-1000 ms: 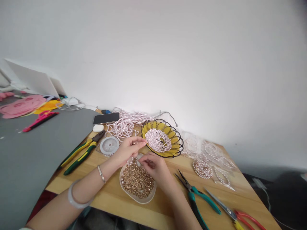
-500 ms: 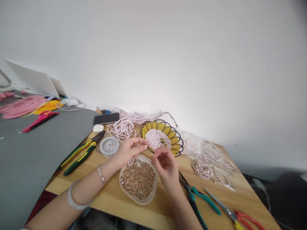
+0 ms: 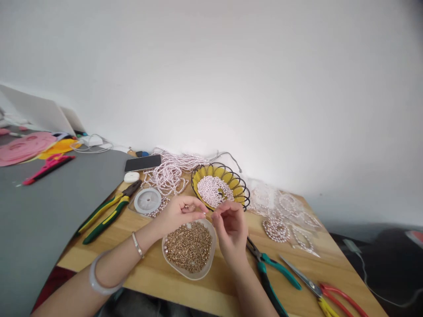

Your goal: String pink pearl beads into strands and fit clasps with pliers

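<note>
Head view shows your left hand point(image 3: 178, 213) and your right hand point(image 3: 231, 226) meeting just above the far rim of the shallow translucent plastic dish of small gold-brown beads point(image 3: 189, 246), which sits on the pale wooden table point(image 3: 158, 281) right in front of you. Your left fingers point(image 3: 198, 214) are pinched together on something too small to make out, perhaps a bead or the end of a thread. Your right fingers point(image 3: 218, 215) are curled together toward them, and I cannot tell what they hold, if anything.

To do this fine work well, I judge you should keep both wrists low over the dish so a dropped bead falls back in. Bring the fingertips together slowly and do not squeeze harder than the bead needs.

The gold-brown beads are tiny, shiny and heaped loosely, filling most of the dish. They will likely roll and scatter if the dish is knocked.

At 12 o'clock from the dish stands the black wire basket with a yellow liner holding pale pink pearl beads point(image 3: 220, 190). At 3 o'clock lie the teal-handled long-nose pliers point(image 3: 269, 275), touching nothing you hold. At 10 o'clock rests the clear spool of thread point(image 3: 147, 200).
</note>
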Available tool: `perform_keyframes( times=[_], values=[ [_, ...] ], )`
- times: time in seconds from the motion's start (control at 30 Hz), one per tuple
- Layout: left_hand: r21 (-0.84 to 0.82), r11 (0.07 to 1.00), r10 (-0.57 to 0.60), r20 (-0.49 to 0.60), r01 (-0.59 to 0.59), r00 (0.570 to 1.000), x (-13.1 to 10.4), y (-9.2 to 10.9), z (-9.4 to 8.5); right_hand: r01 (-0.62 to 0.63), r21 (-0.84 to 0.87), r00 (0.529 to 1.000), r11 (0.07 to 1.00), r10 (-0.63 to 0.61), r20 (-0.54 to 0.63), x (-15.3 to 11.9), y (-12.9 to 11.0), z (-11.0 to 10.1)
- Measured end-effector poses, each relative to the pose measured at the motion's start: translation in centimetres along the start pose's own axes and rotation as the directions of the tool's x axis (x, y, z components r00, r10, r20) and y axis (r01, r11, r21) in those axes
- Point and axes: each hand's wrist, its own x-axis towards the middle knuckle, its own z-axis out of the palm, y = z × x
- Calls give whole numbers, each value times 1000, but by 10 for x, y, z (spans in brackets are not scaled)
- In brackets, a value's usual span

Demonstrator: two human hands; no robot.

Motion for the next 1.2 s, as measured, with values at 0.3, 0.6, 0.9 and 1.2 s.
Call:
perform_keyframes(
  times=[0.3, 0.6, 0.9, 1.2],
  values=[
    [55, 998, 18, -11, -18, 1000, -1, -1, 3, 3, -22, 996, 1000, -1, 88, -2, 4, 0],
    [120, 992, 45, -26, -41, 999, -1, -4, 3, -36, -13, 991, 999, 37, 126, -2, 3, 1],
    [230, 967, 119, -38, -107, 992, 0, -7, 2, -46, -17, 992, 999, 47, 121, 0, 4, 1],
    [298, 936, 204, -24, -188, 979, 0, -13, 1, -57, -5, 990, 998, 57, 130, 1, 5, 2]
  ],
)
